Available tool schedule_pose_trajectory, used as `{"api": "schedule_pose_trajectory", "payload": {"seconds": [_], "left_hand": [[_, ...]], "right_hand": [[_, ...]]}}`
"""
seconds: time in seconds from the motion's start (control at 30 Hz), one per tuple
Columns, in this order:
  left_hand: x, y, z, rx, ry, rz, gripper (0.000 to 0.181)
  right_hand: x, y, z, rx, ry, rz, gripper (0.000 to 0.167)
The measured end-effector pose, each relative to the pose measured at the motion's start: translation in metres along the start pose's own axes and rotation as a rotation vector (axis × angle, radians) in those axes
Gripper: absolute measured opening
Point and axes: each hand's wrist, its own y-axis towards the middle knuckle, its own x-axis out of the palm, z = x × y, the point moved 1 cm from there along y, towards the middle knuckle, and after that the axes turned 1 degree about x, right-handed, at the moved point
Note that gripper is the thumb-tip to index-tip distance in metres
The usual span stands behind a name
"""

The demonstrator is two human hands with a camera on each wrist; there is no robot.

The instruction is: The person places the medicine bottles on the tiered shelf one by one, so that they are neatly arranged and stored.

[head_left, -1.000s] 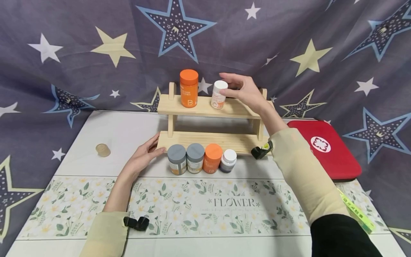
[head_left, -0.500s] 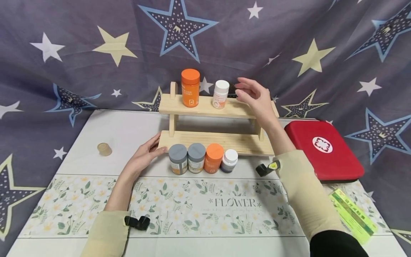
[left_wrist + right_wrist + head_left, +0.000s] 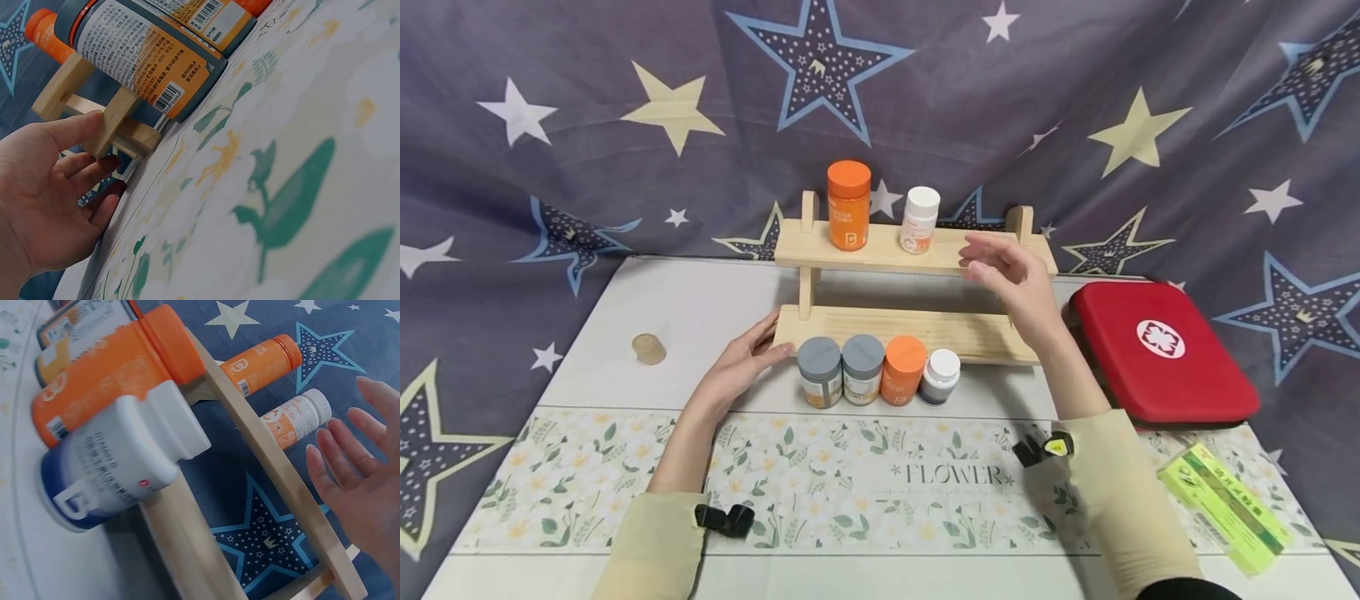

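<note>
My left hand [image 3: 730, 375] grips the left end of the wooden shelf's lower board [image 3: 910, 329]; in the left wrist view the thumb lies on the wood [image 3: 111, 122] with the fingers curled beneath. On the upper board stand an orange bottle [image 3: 849, 206] and, to its right, a white-capped bottle [image 3: 919, 220]. My right hand [image 3: 1022, 287], holding nothing, hovers at the upper board's right part, fingers loosely bent. Before the lower board stand two grey-lidded jars [image 3: 821, 372], an orange jar [image 3: 903, 371] and a small white-capped bottle [image 3: 940, 377].
A red case [image 3: 1172, 358] with a white emblem lies right of the shelf. In front of it is a green box [image 3: 1225, 508]. A small brownish cylinder [image 3: 648, 349] lies on the left of the table. Star-patterned cloth hangs behind.
My right hand has let go of the white-capped bottle on the upper board and moved right and down. That bottle stays standing there. My left hand keeps its hold.
</note>
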Motion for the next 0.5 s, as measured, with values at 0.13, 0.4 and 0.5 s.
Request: {"api": "schedule_pose_trajectory", "payload": {"seconds": [0.13,0.4,0.5], "left_hand": [[0.000,0.000,0.000,-0.003,0.004,-0.001,0.086],[-0.001,0.000,0.000,-0.004,-0.004,0.002,0.087],[0.000,0.000,0.000,-0.006,-0.003,0.001,0.087]], "right_hand": [[0.001,-0.013,0.003,0.027,-0.029,-0.037,0.042],[0.001,-0.031,0.015,0.071,-0.099,-0.153,0.044],[0.000,-0.038,0.021,0.085,-0.125,-0.222,0.047]]}}
